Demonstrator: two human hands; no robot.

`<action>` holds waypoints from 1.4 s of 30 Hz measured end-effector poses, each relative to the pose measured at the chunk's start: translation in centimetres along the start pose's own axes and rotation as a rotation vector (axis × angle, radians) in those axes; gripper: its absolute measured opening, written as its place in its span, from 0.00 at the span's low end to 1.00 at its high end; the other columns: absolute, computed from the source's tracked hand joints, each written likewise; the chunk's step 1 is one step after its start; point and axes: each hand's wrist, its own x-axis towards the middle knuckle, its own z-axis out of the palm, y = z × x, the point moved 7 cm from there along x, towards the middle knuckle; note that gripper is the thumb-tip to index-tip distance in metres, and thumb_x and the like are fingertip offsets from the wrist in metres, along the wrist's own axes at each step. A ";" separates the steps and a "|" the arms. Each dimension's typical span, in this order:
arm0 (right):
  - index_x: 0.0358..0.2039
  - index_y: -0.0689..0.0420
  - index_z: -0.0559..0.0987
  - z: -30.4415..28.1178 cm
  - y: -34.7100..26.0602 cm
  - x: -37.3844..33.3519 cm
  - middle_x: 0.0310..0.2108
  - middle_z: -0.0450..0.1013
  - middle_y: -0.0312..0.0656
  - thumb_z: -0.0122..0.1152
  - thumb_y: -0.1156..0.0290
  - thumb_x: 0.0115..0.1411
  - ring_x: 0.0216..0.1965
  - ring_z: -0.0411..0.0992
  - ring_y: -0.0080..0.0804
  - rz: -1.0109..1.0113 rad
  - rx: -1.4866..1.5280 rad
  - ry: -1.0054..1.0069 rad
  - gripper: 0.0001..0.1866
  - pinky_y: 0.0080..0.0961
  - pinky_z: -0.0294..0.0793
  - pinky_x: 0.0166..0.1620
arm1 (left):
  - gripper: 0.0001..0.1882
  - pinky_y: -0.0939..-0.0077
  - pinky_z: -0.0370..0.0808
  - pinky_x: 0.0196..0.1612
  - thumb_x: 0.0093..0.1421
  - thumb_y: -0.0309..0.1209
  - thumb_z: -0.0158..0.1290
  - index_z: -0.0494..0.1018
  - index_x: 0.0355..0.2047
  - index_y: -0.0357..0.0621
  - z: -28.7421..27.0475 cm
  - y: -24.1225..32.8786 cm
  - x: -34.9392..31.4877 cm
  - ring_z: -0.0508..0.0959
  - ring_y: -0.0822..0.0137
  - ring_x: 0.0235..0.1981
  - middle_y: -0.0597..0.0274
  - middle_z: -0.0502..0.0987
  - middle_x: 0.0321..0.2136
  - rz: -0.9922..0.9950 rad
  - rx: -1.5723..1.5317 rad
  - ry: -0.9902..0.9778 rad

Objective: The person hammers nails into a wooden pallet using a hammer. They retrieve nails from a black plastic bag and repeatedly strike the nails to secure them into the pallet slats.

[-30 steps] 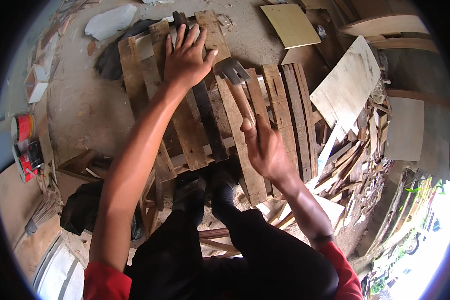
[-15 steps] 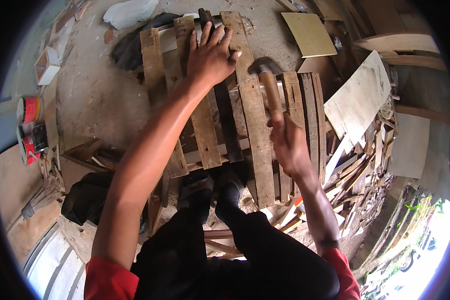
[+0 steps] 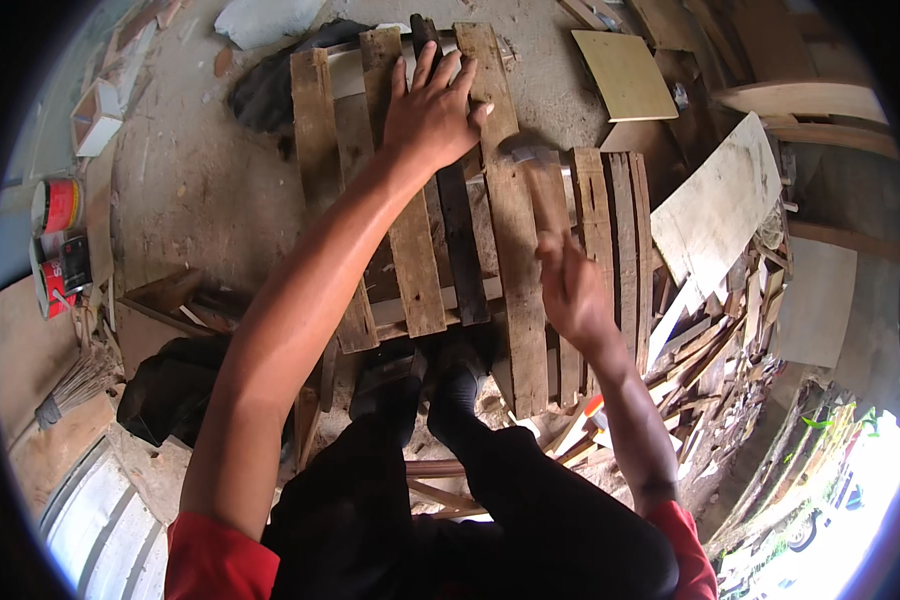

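Both hands work over a weathered wooden pallet of grey-brown slats (image 3: 515,250) lying flat on the dusty concrete floor (image 3: 200,180). Left hand (image 3: 432,112) lies palm down with fingers spread at the far end of the pallet, pressing on the slats and clasping nothing. Right hand (image 3: 570,290) is closed around the wooden handle of a hammer with a blurred grey metal head (image 3: 532,165); the head sits over a slat just to the right of the left hand, and the blur hides whether it touches the wood.

Near the person's dark shoes (image 3: 420,385), the pallet's near edge ends, and black trousers fill the lower middle of the view. To the right of the pallet lies a pale plywood sheet (image 3: 720,205), with a heap of splintered wood offcuts (image 3: 710,340) below it. Farther off, at the top right, a square yellowish board (image 3: 625,75) rests on the floor. At the far left stand red and white paint cans (image 3: 58,205), well apart from the pallet, and a bundle of straw bristles (image 3: 80,380) lies lower down on that side.
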 end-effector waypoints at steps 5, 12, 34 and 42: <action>0.38 0.64 0.72 -2.3 -0.5 -0.4 0.15 0.64 0.37 0.38 0.55 0.74 0.16 0.64 0.25 0.275 0.236 0.092 0.24 0.28 0.62 0.21 | 0.33 0.42 0.46 0.70 0.66 0.54 0.45 0.63 0.65 0.49 0.3 -0.5 -0.3 0.52 0.54 0.71 0.58 0.62 0.66 -0.021 -0.019 0.006; 0.36 0.67 0.73 -1.1 -0.2 -0.3 0.14 0.60 0.34 0.36 0.56 0.74 0.16 0.59 0.21 0.431 0.185 -0.029 0.25 0.27 0.57 0.19 | 0.34 0.43 0.43 0.71 0.67 0.49 0.44 0.59 0.67 0.43 0.3 0.0 0.2 0.48 0.52 0.72 0.54 0.58 0.68 -0.059 -0.153 -0.054; 0.35 0.58 0.72 1.3 0.2 -0.3 0.13 0.56 0.26 0.35 0.42 0.72 0.09 0.49 0.11 0.218 0.104 -0.079 0.30 0.15 0.45 0.10 | 0.35 0.39 0.36 0.71 0.60 0.36 0.43 0.56 0.69 0.45 0.6 0.4 0.7 0.43 0.53 0.74 0.53 0.53 0.70 -0.103 -0.141 -0.157; 0.33 0.55 0.70 -0.3 2.4 -1.1 0.14 0.55 0.24 0.32 0.42 0.72 0.10 0.49 0.11 0.403 0.213 -0.053 0.29 0.15 0.47 0.10 | 0.34 0.39 0.36 0.71 0.62 0.40 0.43 0.56 0.69 0.45 0.6 0.6 0.6 0.43 0.53 0.74 0.54 0.53 0.70 -0.093 -0.165 -0.181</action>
